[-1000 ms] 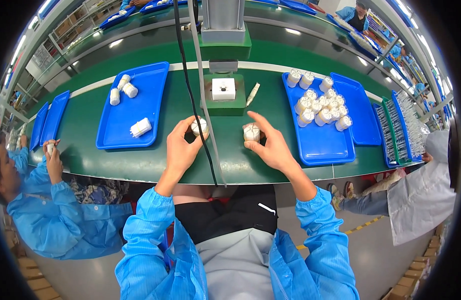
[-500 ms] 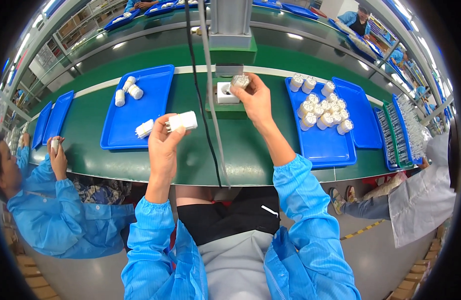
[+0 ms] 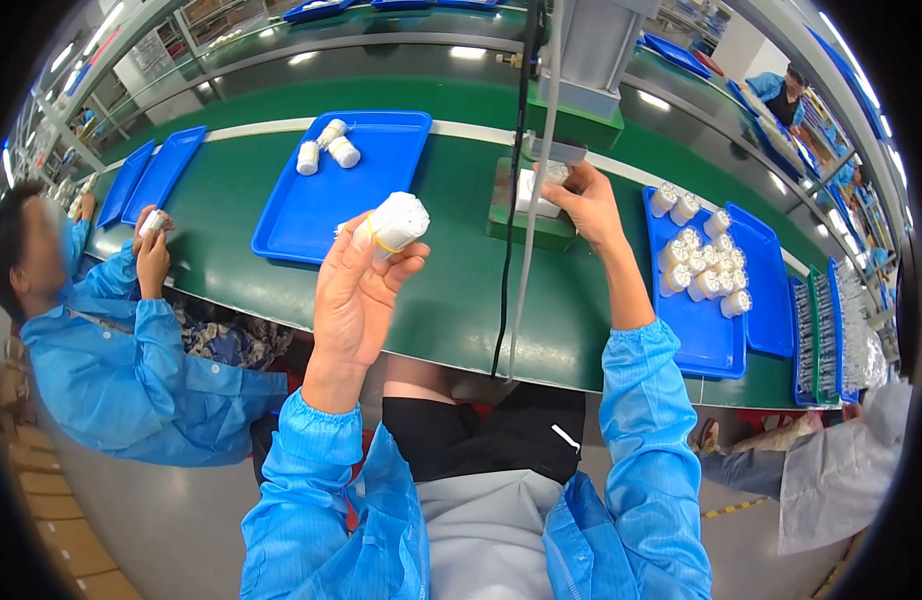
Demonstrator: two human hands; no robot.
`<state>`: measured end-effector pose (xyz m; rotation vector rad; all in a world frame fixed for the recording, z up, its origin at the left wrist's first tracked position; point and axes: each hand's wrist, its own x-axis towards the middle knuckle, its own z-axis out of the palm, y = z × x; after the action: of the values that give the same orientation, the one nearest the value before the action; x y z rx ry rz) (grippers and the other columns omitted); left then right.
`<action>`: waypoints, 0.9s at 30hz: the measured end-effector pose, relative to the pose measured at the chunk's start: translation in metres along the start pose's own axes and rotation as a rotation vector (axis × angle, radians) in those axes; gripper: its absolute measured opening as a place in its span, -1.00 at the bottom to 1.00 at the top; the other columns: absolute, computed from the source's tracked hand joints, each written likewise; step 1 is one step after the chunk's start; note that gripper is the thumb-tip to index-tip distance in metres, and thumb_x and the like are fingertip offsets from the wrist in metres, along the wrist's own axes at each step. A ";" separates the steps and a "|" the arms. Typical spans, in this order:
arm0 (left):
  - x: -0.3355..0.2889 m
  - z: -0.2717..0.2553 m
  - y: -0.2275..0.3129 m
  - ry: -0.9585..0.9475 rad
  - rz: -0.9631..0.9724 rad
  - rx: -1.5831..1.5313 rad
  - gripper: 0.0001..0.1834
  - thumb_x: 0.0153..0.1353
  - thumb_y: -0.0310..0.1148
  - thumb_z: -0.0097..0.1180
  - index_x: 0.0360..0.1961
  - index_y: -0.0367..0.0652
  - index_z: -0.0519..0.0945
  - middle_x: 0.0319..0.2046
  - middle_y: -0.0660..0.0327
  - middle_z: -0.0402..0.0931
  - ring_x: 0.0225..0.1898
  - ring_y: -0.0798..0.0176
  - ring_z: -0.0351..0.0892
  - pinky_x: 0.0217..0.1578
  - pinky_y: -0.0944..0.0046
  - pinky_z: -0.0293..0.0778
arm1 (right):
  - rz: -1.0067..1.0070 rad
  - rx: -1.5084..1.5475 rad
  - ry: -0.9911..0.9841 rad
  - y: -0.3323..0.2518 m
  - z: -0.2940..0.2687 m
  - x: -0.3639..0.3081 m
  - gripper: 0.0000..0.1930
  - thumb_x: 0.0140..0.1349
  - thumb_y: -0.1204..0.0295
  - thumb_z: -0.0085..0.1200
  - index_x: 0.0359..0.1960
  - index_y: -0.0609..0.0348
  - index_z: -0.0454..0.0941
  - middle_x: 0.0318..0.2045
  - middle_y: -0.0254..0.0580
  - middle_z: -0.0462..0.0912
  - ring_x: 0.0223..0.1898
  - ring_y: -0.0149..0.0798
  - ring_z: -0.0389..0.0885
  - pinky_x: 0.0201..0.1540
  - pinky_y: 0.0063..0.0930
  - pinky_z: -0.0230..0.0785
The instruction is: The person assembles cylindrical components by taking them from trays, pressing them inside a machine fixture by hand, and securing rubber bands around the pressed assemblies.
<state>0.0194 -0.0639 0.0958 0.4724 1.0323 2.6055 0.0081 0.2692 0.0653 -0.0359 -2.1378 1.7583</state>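
Note:
My left hand is raised over the near side of the green worktable, gripping a white cylindrical part with a yellow band around it. Its fingers wrap the lower end and the rounded end faces up. On a green base under the press column sits a white block. My right hand pinches a clear-topped cylindrical part at this block; fingers cover much of it, so I cannot tell how deep it sits. Behind the left hand, a sliver of white shows at the near rim of the left blue tray.
The left tray holds three white cylinders. Several clear-topped white cylinders stand in the right blue tray. A black cable and a grey cable hang before the press column. A co-worker sits at the left.
The view has swung, shifting the scene right and tilting it. My right hand has brought the clear-topped part down to the block. My left hand has turned its white cylinder more upright.

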 end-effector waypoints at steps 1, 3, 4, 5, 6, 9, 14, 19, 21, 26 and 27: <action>-0.001 0.000 0.002 -0.005 -0.044 -0.055 -0.54 0.47 -0.17 0.08 0.22 -0.28 0.44 0.02 -0.06 0.61 -0.07 0.04 0.70 0.01 0.16 0.66 | -0.001 0.002 -0.003 0.001 0.000 0.000 -0.49 0.13 0.44 0.36 0.16 0.23 0.59 -0.09 -0.16 0.72 -0.11 -0.35 0.65 0.04 -0.39 0.49; -0.003 -0.001 0.004 -0.012 -0.085 -0.109 -0.52 0.51 -0.09 0.02 0.21 -0.28 0.45 -0.01 -0.06 0.62 -0.10 0.04 0.71 -0.04 0.16 0.67 | -0.006 0.007 -0.008 0.003 0.000 0.002 -0.49 0.13 0.43 0.37 0.15 0.23 0.59 -0.09 -0.16 0.72 -0.11 -0.35 0.65 0.04 -0.39 0.48; -0.003 -0.003 0.004 -0.093 -0.094 -0.182 -0.47 0.52 -0.02 -0.06 0.21 -0.29 0.45 -0.04 -0.07 0.63 -0.14 0.04 0.70 -0.10 0.19 0.66 | 0.006 -0.044 0.011 0.003 0.000 0.002 -0.48 0.11 0.41 0.38 0.15 0.23 0.59 -0.09 -0.16 0.72 -0.13 -0.34 0.65 0.04 -0.39 0.49; -0.003 -0.003 0.004 -0.174 -0.104 -0.254 -0.41 0.54 0.06 -0.13 0.21 -0.30 0.45 -0.08 -0.08 0.64 -0.17 0.04 0.70 -0.17 0.21 0.65 | 0.018 -0.095 0.031 0.003 0.000 0.003 -0.47 0.10 0.39 0.39 0.14 0.23 0.60 -0.09 -0.15 0.72 -0.14 -0.33 0.66 0.03 -0.39 0.49; -0.005 -0.003 0.004 -0.172 -0.100 -0.248 -0.41 0.54 0.06 -0.13 0.21 -0.30 0.45 -0.08 -0.08 0.64 -0.17 0.04 0.70 -0.17 0.21 0.65 | 0.015 -0.089 0.027 0.004 0.002 0.003 -0.47 0.10 0.39 0.39 0.14 0.23 0.60 -0.09 -0.15 0.72 -0.14 -0.33 0.66 0.03 -0.39 0.49; -0.008 0.004 0.005 -0.167 -0.087 -0.310 -0.31 0.51 0.15 -0.17 0.22 -0.34 0.43 -0.16 -0.07 0.63 -0.26 0.06 0.68 -0.33 0.25 0.59 | 0.016 -0.232 0.134 0.007 0.006 0.000 -0.47 0.09 0.34 0.40 0.12 0.24 0.61 -0.11 -0.17 0.73 -0.17 -0.32 0.66 0.01 -0.39 0.50; -0.008 0.008 0.010 -0.361 -0.078 -0.333 -0.29 0.51 0.14 -0.18 0.23 -0.40 0.39 -0.25 -0.02 0.56 -0.35 0.11 0.59 -0.47 0.24 0.52 | 0.024 -0.154 0.007 0.009 -0.004 0.001 -0.49 0.12 0.32 0.36 0.10 0.28 0.60 -0.14 -0.14 0.72 -0.17 -0.32 0.65 0.01 -0.40 0.48; -0.010 0.005 0.013 -0.375 -0.082 -0.333 -0.32 0.53 0.10 -0.20 0.25 -0.40 0.36 -0.24 -0.01 0.52 -0.39 0.14 0.53 -0.49 0.25 0.51 | 0.036 -0.176 -0.027 0.012 0.000 0.002 -0.49 0.14 0.33 0.35 0.11 0.31 0.59 -0.13 -0.17 0.71 -0.14 -0.33 0.63 0.05 -0.39 0.45; -0.006 0.001 0.012 -0.471 -0.110 -0.410 -0.33 0.51 0.09 -0.13 0.25 -0.38 0.38 -0.14 -0.06 0.55 -0.32 0.10 0.56 -0.37 0.22 0.56 | 0.033 -0.153 -0.033 0.014 -0.002 0.001 -0.49 0.14 0.34 0.35 0.11 0.31 0.58 -0.13 -0.17 0.71 -0.14 -0.33 0.63 0.05 -0.39 0.45; 0.023 -0.019 0.020 -0.103 0.148 -0.033 -0.50 0.51 -0.06 -0.08 0.18 -0.30 0.46 0.01 -0.07 0.59 -0.08 0.00 0.65 -0.02 0.05 0.59 | -0.120 -0.136 0.123 0.025 0.002 -0.007 -0.51 0.13 0.38 0.36 0.09 0.32 0.56 -0.14 -0.15 0.70 -0.13 -0.32 0.64 0.02 -0.39 0.48; 0.042 -0.038 0.024 -0.009 0.271 0.164 -0.60 0.49 -0.22 0.03 0.16 -0.31 0.47 0.06 -0.06 0.57 -0.01 0.04 0.65 0.05 0.06 0.60 | -0.099 -0.119 0.174 0.027 0.010 -0.008 -0.49 0.12 0.37 0.39 0.08 0.32 0.55 -0.12 -0.13 0.70 -0.11 -0.32 0.64 0.02 -0.40 0.49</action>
<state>-0.0379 -0.0870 0.0941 0.7073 1.2645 2.7577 0.0071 0.2639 0.0358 -0.1087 -2.0788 1.5134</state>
